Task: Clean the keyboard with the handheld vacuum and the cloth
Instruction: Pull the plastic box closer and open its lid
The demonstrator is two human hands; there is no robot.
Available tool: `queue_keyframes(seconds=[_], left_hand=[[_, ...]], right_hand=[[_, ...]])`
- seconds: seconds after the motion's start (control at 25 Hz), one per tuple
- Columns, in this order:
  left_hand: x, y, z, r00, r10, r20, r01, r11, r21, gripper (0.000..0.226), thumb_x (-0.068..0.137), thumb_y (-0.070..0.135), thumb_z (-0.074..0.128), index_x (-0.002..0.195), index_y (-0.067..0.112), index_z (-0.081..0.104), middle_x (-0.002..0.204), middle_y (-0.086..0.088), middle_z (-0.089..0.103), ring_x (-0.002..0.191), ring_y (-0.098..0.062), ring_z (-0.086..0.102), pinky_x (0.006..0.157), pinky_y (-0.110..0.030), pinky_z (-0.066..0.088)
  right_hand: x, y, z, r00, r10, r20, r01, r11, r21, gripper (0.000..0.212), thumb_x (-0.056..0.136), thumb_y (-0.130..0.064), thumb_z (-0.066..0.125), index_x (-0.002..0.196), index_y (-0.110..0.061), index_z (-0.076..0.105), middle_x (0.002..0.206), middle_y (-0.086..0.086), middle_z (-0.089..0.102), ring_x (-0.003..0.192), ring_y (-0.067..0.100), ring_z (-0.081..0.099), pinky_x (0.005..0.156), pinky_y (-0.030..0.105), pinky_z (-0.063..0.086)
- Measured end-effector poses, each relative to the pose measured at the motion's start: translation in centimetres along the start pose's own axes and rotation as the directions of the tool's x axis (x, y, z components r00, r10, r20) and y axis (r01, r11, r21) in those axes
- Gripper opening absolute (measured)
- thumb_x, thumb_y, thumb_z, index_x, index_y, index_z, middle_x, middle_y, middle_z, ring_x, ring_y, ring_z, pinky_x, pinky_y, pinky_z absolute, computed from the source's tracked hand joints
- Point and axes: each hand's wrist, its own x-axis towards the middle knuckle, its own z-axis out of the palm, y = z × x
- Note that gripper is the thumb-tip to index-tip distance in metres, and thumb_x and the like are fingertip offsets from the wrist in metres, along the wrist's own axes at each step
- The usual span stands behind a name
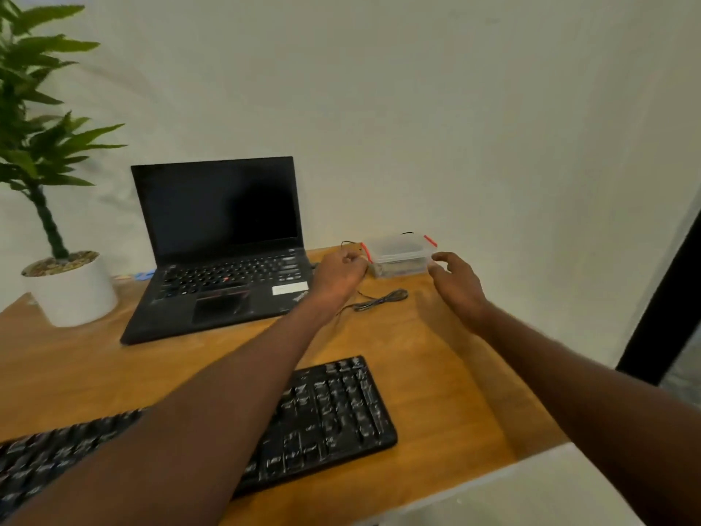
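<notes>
Now: one keyboard (333,415), one laptop (223,256), one clear box (398,256); left hand (339,275) fingers curled at box, right hand (457,282) spread.

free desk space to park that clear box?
Bare wood between the laptop and keyboard, and right of the keyboard to the desk edge. Crowded at the back: box, coiled cable, both hands.

On the tabletop (436,373), the keyboard (333,415) is set nearest; behind it the laptop (223,256), flanked left by a potted plant (68,282), right by a container (400,256).
</notes>
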Motion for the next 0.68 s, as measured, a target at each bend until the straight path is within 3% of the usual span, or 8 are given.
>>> queue_keyframes(seconds=[0.08,0.16,0.28,0.36,0.52,0.68], left_hand=[[3.0,0.1,1.3,0.999,-0.053,0.008,0.053,0.998,-0.021,0.026,0.099,0.015,0.056,0.078,0.025,0.068,0.085,0.006,0.065,0.083,-0.017,0.058,0.081,-0.034,0.047],[5.5,0.1,2.5,0.996,-0.089,0.017,0.09,0.996,-0.019,0.022,0.097,0.015,0.055,0.078,0.017,0.067,0.083,0.003,0.062,0.088,-0.023,0.057,0.079,-0.035,0.045],[7.8,0.7,4.1,0.982,-0.128,0.14,0.13,0.991,-0.011,0.015,0.104,0.027,0.054,0.102,0.016,0.065,0.1,0.0,0.063,0.104,-0.023,0.055,0.093,-0.035,0.044],[8.9,0.8,4.9,0.97,-0.163,0.181,0.163,0.987,0.015,0.042,0.103,0.04,0.058,0.13,0.009,0.063,0.126,-0.006,0.064,0.117,-0.026,0.058,0.104,-0.038,0.049],[8.0,1.6,5.7,0.963,-0.22,0.152,0.24,0.963,-0.125,0.06,0.098,0.046,0.068,0.141,0.006,0.056,0.132,-0.006,0.061,0.113,-0.024,0.057,0.094,-0.036,0.05],[1.8,3.4,5.7,0.992,-0.114,0.061,0.125,0.97,-0.208,0.046,0.103,0.032,0.061,0.139,0.003,0.058,0.128,-0.004,0.061,0.111,-0.025,0.056,0.077,-0.03,0.046]], right_hand=[[3.5,0.1,-0.3,0.999,0.037,0.03,-0.038,0.999,0.035,0.043,0.104,-0.04,0.049,0.145,-0.027,0.054,0.151,0.003,0.052,0.132,0.024,0.051,0.098,0.034,0.043],[6.0,0.2,-0.4,0.996,0.063,0.069,-0.067,0.996,0.059,0.043,0.105,-0.042,0.047,0.145,-0.026,0.055,0.151,0.0,0.052,0.13,0.021,0.051,0.1,0.037,0.043],[8.7,0.3,0.1,0.976,0.153,0.152,-0.175,0.974,0.144,0.043,0.106,-0.043,0.046,0.144,-0.024,0.056,0.14,-0.004,0.054,0.119,0.019,0.048,0.095,0.04,0.043],[9.6,0.7,0.9,0.965,0.197,0.173,-0.224,0.963,0.153,0.045,0.105,-0.043,0.048,0.143,-0.021,0.056,0.134,-0.002,0.054,0.117,0.022,0.05,0.098,0.041,0.048],[9.7,1.9,1.6,0.982,0.177,0.061,-0.186,0.96,0.208,0.039,0.101,-0.038,0.053,0.134,-0.022,0.067,0.141,0.003,0.06,0.123,0.026,0.058,0.109,0.045,0.049],[3.8,0.5,-0.6,0.976,0.162,-0.145,-0.103,0.931,0.349,0.028,0.097,-0.03,0.057,0.119,-0.026,0.074,0.132,-0.004,0.067,0.116,0.019,0.061,0.105,0.042,0.052]])
